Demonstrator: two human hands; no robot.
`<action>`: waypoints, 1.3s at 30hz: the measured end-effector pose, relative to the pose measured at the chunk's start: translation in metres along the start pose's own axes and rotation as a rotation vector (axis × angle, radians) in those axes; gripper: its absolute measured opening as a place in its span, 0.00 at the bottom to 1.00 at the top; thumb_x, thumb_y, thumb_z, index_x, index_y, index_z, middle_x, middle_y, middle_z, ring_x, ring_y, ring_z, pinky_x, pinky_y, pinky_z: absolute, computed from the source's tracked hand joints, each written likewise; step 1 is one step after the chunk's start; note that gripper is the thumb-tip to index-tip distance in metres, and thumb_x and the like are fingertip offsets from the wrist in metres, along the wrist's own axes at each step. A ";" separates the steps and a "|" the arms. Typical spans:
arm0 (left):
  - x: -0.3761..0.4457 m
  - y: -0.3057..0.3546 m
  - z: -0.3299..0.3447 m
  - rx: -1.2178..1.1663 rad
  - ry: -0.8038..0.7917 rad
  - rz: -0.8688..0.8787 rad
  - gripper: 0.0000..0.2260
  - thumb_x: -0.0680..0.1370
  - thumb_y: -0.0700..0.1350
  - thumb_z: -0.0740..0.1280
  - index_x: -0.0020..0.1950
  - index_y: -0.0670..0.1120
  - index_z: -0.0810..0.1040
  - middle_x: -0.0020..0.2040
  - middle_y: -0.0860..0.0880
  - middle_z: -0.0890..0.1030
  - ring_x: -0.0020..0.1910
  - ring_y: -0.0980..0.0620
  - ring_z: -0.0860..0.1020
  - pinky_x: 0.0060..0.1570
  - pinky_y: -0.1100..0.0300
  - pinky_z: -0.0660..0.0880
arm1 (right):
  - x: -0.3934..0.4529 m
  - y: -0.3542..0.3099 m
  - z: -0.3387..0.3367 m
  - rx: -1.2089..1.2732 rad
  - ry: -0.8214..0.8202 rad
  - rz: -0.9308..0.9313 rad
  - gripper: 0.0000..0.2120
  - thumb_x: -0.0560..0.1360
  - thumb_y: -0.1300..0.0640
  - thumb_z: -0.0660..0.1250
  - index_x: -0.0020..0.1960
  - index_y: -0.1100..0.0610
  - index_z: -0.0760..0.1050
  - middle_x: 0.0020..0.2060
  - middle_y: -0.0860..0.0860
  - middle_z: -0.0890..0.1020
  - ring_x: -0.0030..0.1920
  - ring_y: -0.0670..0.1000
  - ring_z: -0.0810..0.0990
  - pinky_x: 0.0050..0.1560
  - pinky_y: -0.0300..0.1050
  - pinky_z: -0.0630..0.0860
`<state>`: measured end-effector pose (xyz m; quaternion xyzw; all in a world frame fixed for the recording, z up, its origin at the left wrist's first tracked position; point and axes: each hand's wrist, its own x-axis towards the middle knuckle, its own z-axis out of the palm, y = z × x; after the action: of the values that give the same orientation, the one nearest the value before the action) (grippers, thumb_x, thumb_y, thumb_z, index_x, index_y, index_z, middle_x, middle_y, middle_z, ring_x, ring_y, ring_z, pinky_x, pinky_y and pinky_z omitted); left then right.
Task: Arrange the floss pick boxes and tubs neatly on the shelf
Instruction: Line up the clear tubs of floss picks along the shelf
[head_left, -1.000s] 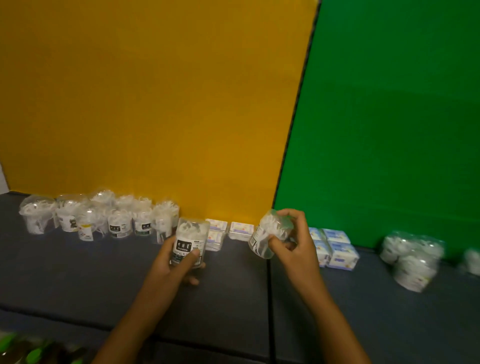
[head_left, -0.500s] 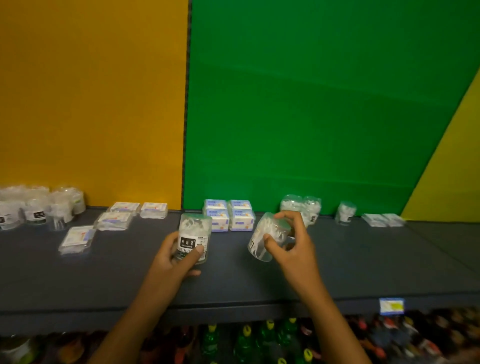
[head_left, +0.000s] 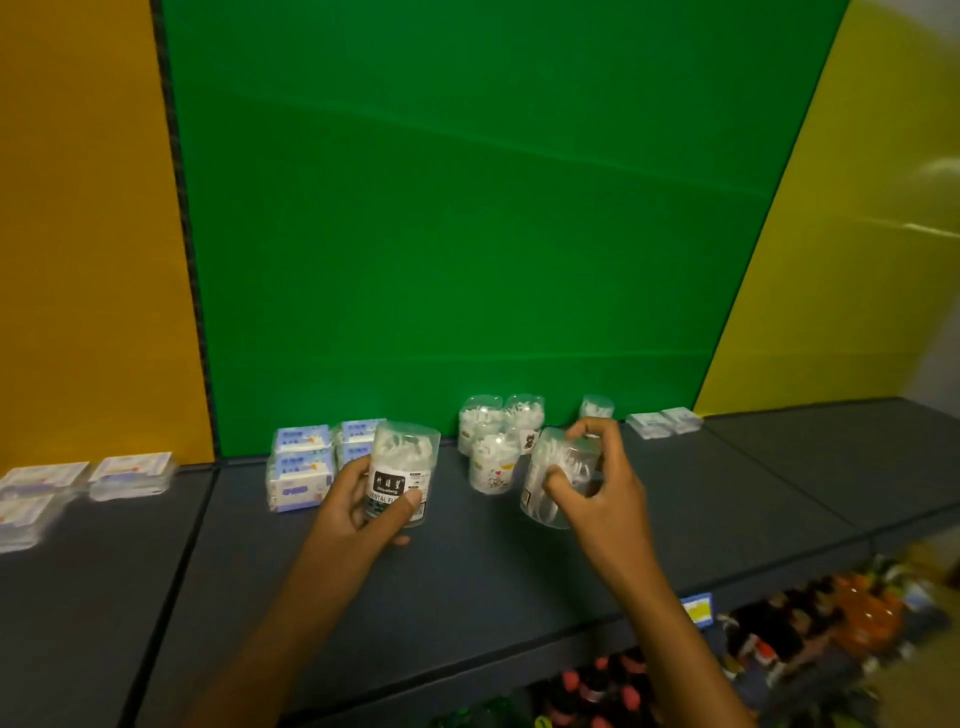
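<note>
My left hand (head_left: 358, 512) holds an upright clear floss pick tub with a black label (head_left: 400, 470) just above the dark grey shelf (head_left: 467, 582). My right hand (head_left: 597, 488) grips a second clear tub (head_left: 556, 475), tilted to the left. Behind and between my hands stand three tubs (head_left: 493, 447) in a cluster near the green back panel, and a lone tub (head_left: 596, 408) further right. A stack of blue-and-white floss pick boxes (head_left: 304, 465) sits just left of my left hand.
Flat clear packs (head_left: 132, 475) lie at the left under the orange panel, and more flat packs (head_left: 662, 423) at the back right. A lower shelf with bottles (head_left: 769, 639) shows beneath the front edge, by a blue price tag (head_left: 697, 608).
The view has swung right along the shelf, from the orange panel to the green one. Both hands keep their tubs and now sit closer to the tub cluster.
</note>
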<state>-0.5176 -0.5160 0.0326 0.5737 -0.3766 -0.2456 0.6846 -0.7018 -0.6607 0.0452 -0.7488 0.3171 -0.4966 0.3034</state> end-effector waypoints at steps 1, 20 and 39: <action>0.010 -0.001 0.006 -0.002 -0.014 0.010 0.15 0.76 0.37 0.67 0.57 0.53 0.72 0.51 0.54 0.81 0.42 0.58 0.83 0.35 0.68 0.78 | 0.006 0.005 -0.001 -0.008 0.014 0.007 0.19 0.66 0.47 0.67 0.55 0.46 0.69 0.47 0.47 0.79 0.43 0.47 0.79 0.41 0.41 0.76; 0.117 -0.018 0.079 0.077 -0.180 0.104 0.16 0.75 0.38 0.68 0.60 0.51 0.72 0.49 0.61 0.82 0.50 0.68 0.79 0.42 0.76 0.73 | 0.108 0.088 -0.037 -0.109 0.037 0.049 0.22 0.67 0.64 0.75 0.54 0.52 0.68 0.49 0.44 0.76 0.44 0.40 0.78 0.36 0.27 0.72; 0.156 -0.035 0.203 0.209 0.109 0.125 0.21 0.71 0.46 0.74 0.62 0.49 0.74 0.55 0.53 0.80 0.49 0.63 0.80 0.44 0.70 0.76 | 0.249 0.192 -0.059 -0.299 -0.517 -0.258 0.25 0.71 0.49 0.74 0.66 0.44 0.70 0.56 0.44 0.74 0.57 0.46 0.70 0.53 0.40 0.69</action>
<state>-0.5834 -0.7651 0.0472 0.6297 -0.3976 -0.1304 0.6545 -0.7145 -0.9808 0.0540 -0.9204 0.2013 -0.2725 0.1952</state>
